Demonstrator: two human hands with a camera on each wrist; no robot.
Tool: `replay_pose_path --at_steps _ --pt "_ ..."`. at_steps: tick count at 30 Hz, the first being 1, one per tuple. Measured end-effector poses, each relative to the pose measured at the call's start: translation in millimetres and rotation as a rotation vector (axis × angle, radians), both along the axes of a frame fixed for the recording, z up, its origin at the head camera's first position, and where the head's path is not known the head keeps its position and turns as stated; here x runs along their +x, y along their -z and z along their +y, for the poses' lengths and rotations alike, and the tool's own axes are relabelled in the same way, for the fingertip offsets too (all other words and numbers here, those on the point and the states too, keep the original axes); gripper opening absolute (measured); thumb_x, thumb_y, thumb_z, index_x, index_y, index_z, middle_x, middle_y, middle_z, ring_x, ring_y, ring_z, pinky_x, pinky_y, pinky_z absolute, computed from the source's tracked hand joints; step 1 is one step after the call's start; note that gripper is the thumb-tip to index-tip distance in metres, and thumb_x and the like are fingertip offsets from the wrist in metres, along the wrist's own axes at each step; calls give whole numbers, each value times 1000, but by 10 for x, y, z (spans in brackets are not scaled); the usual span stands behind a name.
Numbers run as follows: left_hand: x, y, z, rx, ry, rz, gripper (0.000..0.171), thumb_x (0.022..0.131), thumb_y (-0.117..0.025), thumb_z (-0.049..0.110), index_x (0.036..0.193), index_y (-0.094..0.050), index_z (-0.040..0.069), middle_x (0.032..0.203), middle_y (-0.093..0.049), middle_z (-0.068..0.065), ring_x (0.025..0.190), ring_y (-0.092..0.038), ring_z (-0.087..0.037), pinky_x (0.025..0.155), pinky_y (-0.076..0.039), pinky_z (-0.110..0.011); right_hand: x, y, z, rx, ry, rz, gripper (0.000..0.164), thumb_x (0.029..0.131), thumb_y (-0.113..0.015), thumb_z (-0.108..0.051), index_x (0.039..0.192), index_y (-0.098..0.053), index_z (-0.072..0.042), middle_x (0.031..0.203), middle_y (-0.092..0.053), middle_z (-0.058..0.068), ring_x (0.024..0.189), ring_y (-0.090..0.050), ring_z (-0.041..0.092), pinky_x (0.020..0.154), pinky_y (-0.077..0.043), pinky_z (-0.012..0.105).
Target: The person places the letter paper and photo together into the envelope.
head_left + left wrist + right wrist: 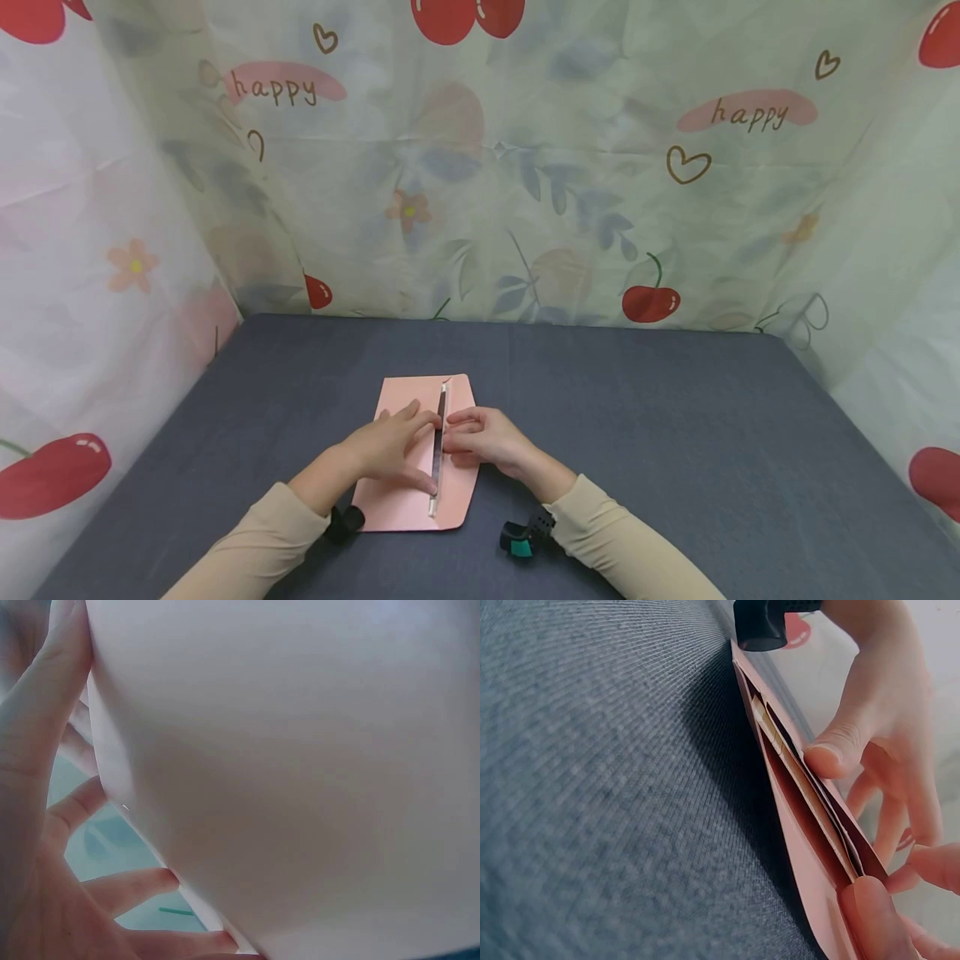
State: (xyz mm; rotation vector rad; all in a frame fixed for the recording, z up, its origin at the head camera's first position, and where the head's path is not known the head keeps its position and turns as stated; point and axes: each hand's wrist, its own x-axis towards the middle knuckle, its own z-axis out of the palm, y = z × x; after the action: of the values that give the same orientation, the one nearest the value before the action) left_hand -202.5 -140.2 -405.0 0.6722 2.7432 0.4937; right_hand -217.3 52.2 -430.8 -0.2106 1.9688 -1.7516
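Note:
A pink envelope (393,512) lies on the dark table with its flap to the right and its long mouth gaping. Pale layered paper (802,776) sits inside, its edge showing along the opening. My left hand (386,446) spreads over the envelope's front, fingertips and thumb at the edge of the mouth. From the flap side, my right hand (483,437) has its thumb and curled fingers at the paper's edge; in the right wrist view the thumb (874,911) overlaps the paper's near end. The pale envelope panel (285,765) fills most of the left wrist view.
A dark grey cloth (675,467) covers the table. Patterned fabric (510,167) hangs behind it and along both sides. Black wrist-worn devices show under both forearms, the left one (345,525) overlapping the envelope's near left corner.

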Motion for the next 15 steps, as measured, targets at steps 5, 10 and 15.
replay_pose_path --at_steps 5,10,15 --pt "7 -16 6 4 -4 0 79 62 -79 55 125 -47 21 147 -32 -26 131 -42 -40 110 -21 -63 2 -11 -11 4 4 -4 45 84 -65 -4 124 -48 7 111 -66 23 81 -67 12 75 -58 33" --pt "4 -10 4 -3 -1 7 78 62 -79 56 124 -46 21 147 -32 -26 130 -44 -39 110 -22 -63 0 -16 -24 -2 0 0 45 84 -65 -4 124 -48 8 112 -65 24 80 -67 12 75 -58 33" --pt "-2 -3 1 4 7 5 78 62 -78 56 124 -46 22 147 -32 -27 130 -44 -39 110 -22 -63 3 -14 -33 -10 -11 4 46 84 -65 -3 125 -47 8 114 -64 25 80 -66 11 76 -58 33"
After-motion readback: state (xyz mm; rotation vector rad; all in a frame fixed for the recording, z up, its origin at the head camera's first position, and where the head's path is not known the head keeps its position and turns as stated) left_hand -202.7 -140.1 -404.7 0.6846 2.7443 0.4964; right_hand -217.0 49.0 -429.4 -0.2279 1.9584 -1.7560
